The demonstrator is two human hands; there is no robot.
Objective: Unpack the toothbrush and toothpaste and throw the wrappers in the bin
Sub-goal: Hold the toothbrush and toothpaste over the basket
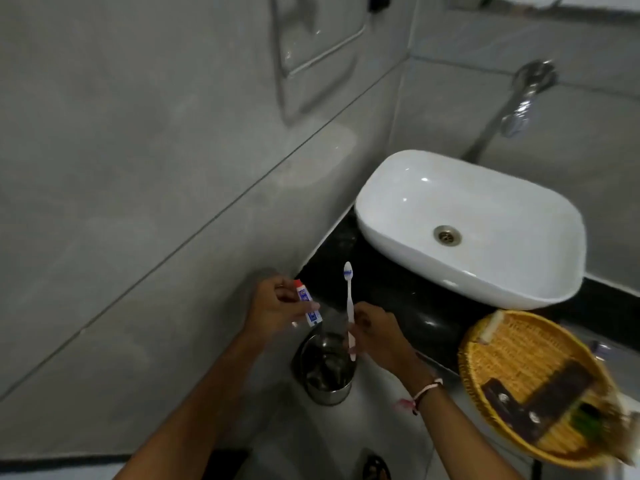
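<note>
Grey tiled walls [138, 168] meet at a corner above a black counter [398, 299], where a white oval basin [485, 209] sits with its metal drain showing.

Fingers of the left hand [273, 306] are pinched closed around a small toothpaste tube [307, 303]: white body with blue print, red cap at its upper end, tilted so the cap points up and to the left. Fingers of the right hand [374, 334] are curled shut on the lower handle of a toothbrush [349, 306], which stands nearly upright; its shaft is pale white to pinkish, and the head at the top carries white and blue bristles. Both items are out of any wrapper and are held apart from each other, near the counter's left end.

Below the two hands stands a round steel bin [325, 372] on the floor, open at the top, with dark crumpled material inside. The toothbrush handle's lower tip hangs over its rim. The right wrist wears a thread bracelet [422, 393]. Further right, a woven yellow basket [519, 375] rests on the counter edge, holding dark packets; its contents are blurred. A chrome tap [523, 98] juts from the wall above the basin.
</note>
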